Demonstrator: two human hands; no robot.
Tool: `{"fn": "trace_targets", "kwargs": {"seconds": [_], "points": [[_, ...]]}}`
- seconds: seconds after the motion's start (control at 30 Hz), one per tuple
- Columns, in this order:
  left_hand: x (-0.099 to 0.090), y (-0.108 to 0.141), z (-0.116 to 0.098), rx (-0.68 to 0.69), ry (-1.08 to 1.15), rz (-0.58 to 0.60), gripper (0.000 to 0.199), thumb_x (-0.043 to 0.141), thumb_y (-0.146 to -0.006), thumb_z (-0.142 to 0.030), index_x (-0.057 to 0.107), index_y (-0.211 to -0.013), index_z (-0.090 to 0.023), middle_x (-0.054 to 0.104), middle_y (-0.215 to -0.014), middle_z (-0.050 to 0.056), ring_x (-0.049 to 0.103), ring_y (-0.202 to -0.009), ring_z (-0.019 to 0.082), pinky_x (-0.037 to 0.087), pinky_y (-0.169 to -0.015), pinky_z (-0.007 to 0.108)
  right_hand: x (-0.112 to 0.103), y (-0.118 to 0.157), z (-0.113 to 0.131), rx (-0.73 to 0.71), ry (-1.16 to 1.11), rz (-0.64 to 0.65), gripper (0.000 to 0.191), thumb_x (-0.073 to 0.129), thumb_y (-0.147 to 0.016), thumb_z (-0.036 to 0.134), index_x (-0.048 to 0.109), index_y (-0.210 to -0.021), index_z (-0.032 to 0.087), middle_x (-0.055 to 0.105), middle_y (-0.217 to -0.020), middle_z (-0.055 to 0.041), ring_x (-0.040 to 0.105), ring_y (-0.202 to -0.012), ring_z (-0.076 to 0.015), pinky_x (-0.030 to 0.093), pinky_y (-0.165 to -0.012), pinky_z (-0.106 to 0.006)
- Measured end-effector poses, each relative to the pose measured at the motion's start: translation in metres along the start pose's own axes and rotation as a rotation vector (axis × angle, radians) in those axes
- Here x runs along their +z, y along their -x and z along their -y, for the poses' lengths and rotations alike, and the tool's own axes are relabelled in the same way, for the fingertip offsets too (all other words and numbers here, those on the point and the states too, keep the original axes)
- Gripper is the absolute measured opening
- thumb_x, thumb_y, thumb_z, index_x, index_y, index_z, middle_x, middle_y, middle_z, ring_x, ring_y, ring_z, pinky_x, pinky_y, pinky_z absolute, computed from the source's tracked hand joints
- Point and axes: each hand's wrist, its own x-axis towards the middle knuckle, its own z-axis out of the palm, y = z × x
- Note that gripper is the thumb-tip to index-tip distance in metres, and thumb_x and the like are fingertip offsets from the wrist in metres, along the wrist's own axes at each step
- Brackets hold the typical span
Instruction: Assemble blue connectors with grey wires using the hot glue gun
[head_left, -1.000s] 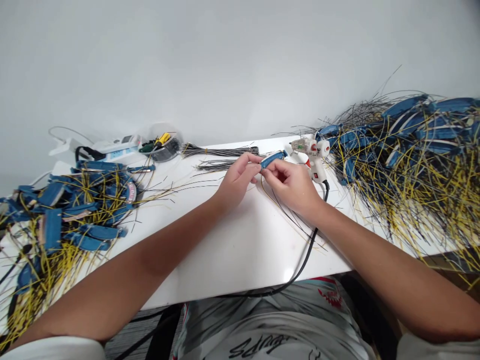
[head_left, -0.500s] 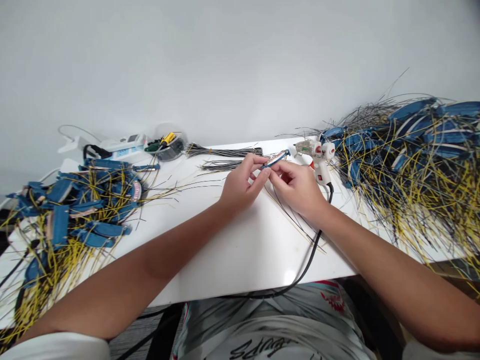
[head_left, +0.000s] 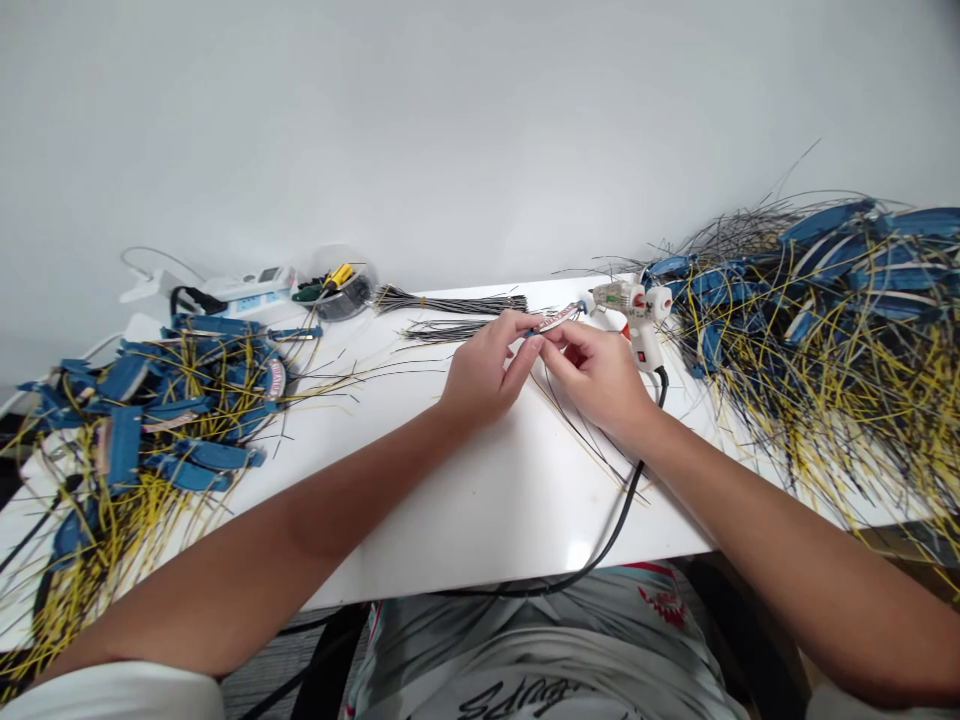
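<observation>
Between my hands is a small curved blue piece with a pale lettered strip (head_left: pixel 559 318), its far end tilted up to the right. My left hand (head_left: pixel 489 365) pinches its near end between thumb and fingertips. My right hand (head_left: pixel 592 370) is closed on the same end, its fingertips meeting the left ones. Black and yellow wires (head_left: pixel 574 428) trail from under my right hand toward the table front. Just beyond that hand lies a white hot glue gun (head_left: pixel 643 325) with a black cord. The fingertips partly hide the piece's near end.
A heap of blue pieces with yellow and black wires (head_left: pixel 187 400) covers the left side; a larger heap (head_left: pixel 847 330) fills the right. Black wire bundles (head_left: pixel 450 302) lie at the back. A clear bowl (head_left: pixel 356 290) with yellow-handled pliers stands near a power strip (head_left: pixel 259 292). The glue gun's cord (head_left: pixel 624 520) crosses the front edge.
The blue piece has turned slightly in my fingers, so more of its lettered strip faces up. Both hands stay in nearly the same place.
</observation>
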Motion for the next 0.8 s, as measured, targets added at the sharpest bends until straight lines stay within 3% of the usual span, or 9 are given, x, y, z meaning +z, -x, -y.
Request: {"fn": "trace_targets", "kwargs": {"seconds": [0.3, 0.6, 0.8], "points": [[-0.002, -0.009, 0.009, -0.043, 0.202, 0.012, 0.026, 0.065, -0.103, -0.039, 0.073, -0.122, -0.023, 0.073, -0.124, 0.007, 0.067, -0.119, 0.021, 0.055, -0.089, 0.029, -0.001, -0.003, -0.003, 0.022, 0.047, -0.017, 0.021, 0.065, -0.099, 0.036, 0.076, -0.091, 0.020, 0.067, -0.073, 0.0013, 0.051, -0.061, -0.0132, 0.037, -0.061, -0.030], [0.003, -0.012, 0.020, -0.241, 0.492, 0.047, 0.028, 0.076, -0.095, -0.038, 0.076, -0.117, -0.020, 0.074, -0.110, 0.008, 0.068, -0.101, 0.018, 0.054, -0.080, 0.027, -0.001, -0.003, -0.003, 0.038, 0.129, -0.025, 0.021, 0.066, -0.098, 0.036, 0.076, -0.088, 0.021, 0.070, -0.075, 0.0007, 0.055, -0.062, -0.0143, 0.037, -0.062, -0.030], [0.003, -0.013, 0.021, -0.291, 0.518, 0.029, 0.029, 0.078, -0.093, -0.037, 0.078, -0.117, -0.020, 0.075, -0.109, 0.007, 0.066, -0.093, 0.015, 0.055, -0.082, 0.027, -0.001, -0.004, -0.004, 0.072, 0.217, 0.007, 0.021, 0.065, -0.098, 0.036, 0.077, -0.089, 0.022, 0.074, -0.078, -0.0007, 0.060, -0.066, -0.0163, 0.037, -0.064, -0.031]]}}
